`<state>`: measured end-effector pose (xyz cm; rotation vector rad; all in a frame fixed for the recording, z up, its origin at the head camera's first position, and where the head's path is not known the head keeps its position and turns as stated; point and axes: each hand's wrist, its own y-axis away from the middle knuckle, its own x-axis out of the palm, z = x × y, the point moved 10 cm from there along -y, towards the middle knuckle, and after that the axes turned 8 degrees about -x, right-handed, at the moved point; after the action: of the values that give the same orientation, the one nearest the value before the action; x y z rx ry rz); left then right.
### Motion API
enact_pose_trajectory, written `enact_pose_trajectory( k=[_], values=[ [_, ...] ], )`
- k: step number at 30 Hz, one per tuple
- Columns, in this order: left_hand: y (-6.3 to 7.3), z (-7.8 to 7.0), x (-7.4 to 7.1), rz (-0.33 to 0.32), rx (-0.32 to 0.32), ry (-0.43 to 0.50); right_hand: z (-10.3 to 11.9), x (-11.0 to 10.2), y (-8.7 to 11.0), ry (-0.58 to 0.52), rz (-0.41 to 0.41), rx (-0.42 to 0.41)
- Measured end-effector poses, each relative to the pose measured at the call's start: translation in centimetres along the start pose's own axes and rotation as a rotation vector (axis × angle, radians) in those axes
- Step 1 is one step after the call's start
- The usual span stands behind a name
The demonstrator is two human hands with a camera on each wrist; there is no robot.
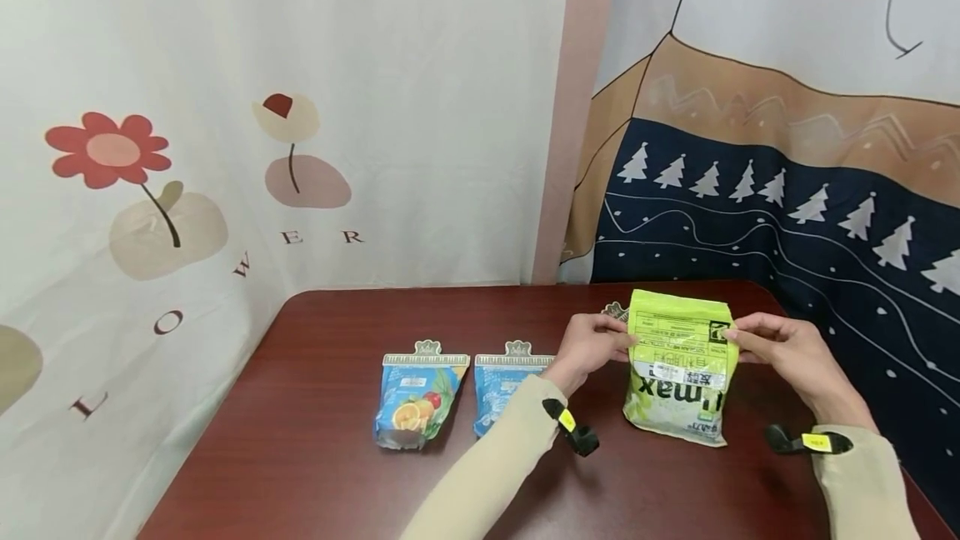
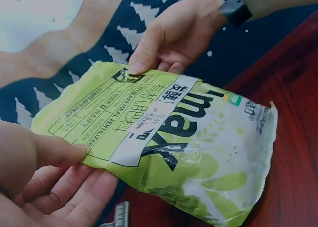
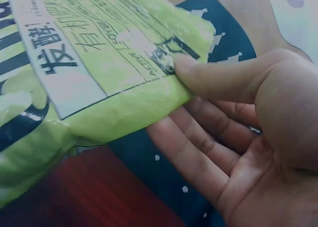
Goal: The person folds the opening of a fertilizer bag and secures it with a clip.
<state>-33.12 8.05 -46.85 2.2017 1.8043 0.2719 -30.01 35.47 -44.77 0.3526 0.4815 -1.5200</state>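
Both hands hold a lime-green and white fertilizer bag by its upper side edges, with its big lettering upside down in the head view. My left hand pinches the left edge, thumb on the printed face and fingers behind, as the left wrist view shows. Across from it, my right hand pinches the right edge; in the right wrist view the thumb presses on the bag's face with fingers below. A metal clip lies partly hidden behind the bag; its end shows below the left fingers.
Two blue fruit-print bags, one left and one partly covered by my left forearm, lie on the dark red table, each with a wide metal clip along its top. Printed curtains hang behind the table and to its right.
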Motion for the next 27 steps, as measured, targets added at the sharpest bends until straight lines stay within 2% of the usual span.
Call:
enact_pose_trajectory(
  k=[5, 10, 16, 19, 23, 27],
  values=[
    [1.7, -0.3, -0.9, 0.021, 0.084, -0.009, 1.6, 0.1, 0.1, 0.011, 0.004, -0.050],
    [3.3, -0.5, -1.4, 0.016, 0.179, -0.044, 2.9, 0.1, 0.4, 0.012, -0.013, -0.127],
    [5.1, -0.6, -1.7, -0.016, 0.266, -0.103, 3.8, 0.1, 0.7, -0.013, -0.035, -0.253],
    [5.7, -0.6, -1.6, -0.010, 0.296, -0.103, 3.9, 0.1, 1.0, -0.044, -0.028, -0.315],
    [6.3, -0.5, -1.1, 0.032, 0.343, -0.077, 3.8, 0.2, 1.5, -0.106, 0.011, -0.366],
    [6.7, -0.8, -0.5, 0.080, 0.421, -0.067, 3.7, 0.7, 1.8, -0.193, 0.094, -0.385]
  ],
)
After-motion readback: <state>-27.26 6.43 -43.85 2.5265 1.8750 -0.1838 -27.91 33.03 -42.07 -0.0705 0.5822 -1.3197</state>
